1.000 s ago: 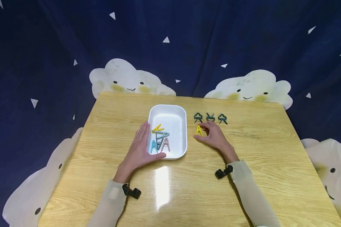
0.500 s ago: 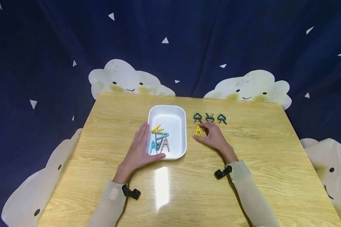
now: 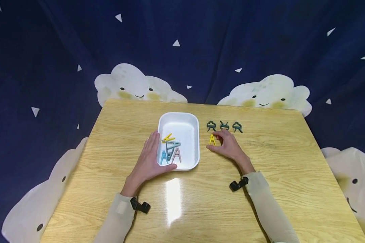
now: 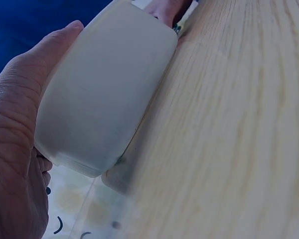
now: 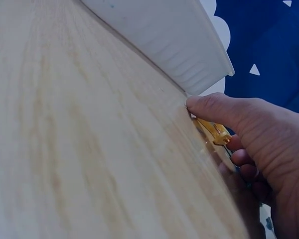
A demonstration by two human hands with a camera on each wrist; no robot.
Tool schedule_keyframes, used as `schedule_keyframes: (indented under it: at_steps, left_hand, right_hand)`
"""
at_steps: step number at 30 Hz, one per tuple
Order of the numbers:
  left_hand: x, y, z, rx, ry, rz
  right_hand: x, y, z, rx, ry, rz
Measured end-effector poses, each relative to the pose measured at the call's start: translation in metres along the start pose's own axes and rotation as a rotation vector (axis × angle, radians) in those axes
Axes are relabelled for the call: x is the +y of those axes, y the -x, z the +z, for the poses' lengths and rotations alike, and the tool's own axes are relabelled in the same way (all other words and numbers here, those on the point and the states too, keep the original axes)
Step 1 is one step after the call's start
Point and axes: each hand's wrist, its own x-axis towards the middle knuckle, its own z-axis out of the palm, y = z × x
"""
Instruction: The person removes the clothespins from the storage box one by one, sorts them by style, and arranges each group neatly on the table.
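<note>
My left hand [image 3: 150, 157] lies along the left side and near edge of a white plastic tray [image 3: 194, 135], fingers straight on its side and thumb on the near rim. In the left wrist view the thumb [image 4: 45, 50] runs along the tray's wall [image 4: 107, 89]. Beyond the tray's right side, my right hand [image 3: 228, 145] holds a small yellow spring clip [image 3: 212, 139] between thumb and index finger, low over the table. The right wrist view shows this yellow clip [image 5: 215, 130] partly hidden behind the thumb [image 5: 214, 107].
Inside the tray lie a yellow clip [image 3: 168, 138], a pale green clip [image 3: 174, 144], a blue clip [image 3: 164, 157], a pink clip [image 3: 177, 154] and a dark teal one, partly covered. Three dark green clips [image 3: 211, 125] form a row on the wooden table [image 3: 280, 152] behind my right hand.
The view shifts very slightly. Both hands, the tray and the clips keep their places.
</note>
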Motion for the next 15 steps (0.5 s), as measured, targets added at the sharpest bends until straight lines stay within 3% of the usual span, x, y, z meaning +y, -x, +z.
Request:
schedule_keyframes:
  at_steps: [8, 15]
  left_hand:
    - [0.0006, -0.0001, -0.0003, -0.004, -0.008, -0.003]
    - [-0.0007, -0.0001, 0.0007, 0.0, -0.008, -0.001]
  right_hand:
    - [-0.0005, 0.0007, -0.0027, -0.005, -0.028, 0.007]
    - [-0.0061, 0.0009, -0.0046, 0.053, -0.037, -0.038]
